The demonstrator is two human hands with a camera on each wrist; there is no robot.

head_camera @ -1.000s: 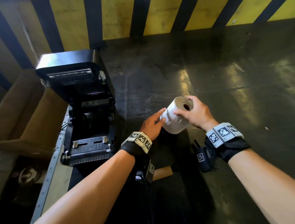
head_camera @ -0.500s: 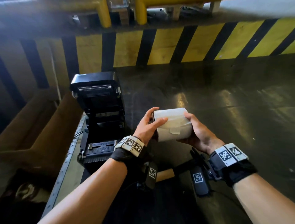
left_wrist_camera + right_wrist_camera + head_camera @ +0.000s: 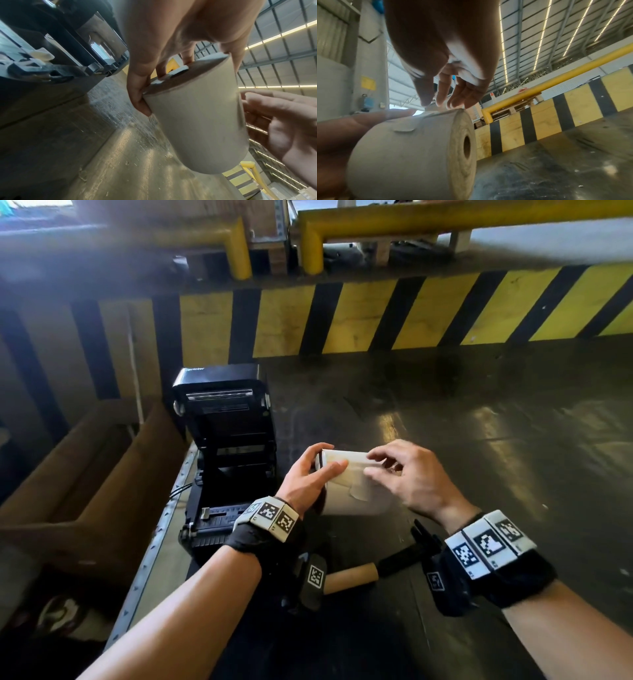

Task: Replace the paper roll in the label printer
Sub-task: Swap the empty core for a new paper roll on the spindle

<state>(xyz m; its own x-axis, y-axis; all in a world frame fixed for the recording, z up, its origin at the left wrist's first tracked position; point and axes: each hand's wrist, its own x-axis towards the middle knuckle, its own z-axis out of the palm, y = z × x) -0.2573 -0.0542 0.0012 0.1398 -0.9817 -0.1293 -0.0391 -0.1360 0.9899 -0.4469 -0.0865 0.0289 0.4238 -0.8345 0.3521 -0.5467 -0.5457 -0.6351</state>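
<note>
Gripping the paper roll [image 3: 356, 491] endwise, left hand [image 3: 305, 481] steadies it; right hand [image 3: 411, 477] hovers spread; looks light, firm, smooth.

Probably warehouse: hazard-striped barrier [image 3: 376, 313], guardrails [image 3: 445, 213]

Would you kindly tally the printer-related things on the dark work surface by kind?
Black label printer, lid open: 1
White paper roll, in the left hand: 1
Bare brown cardboard core, lying on the surface: 1
Total: 3
</note>
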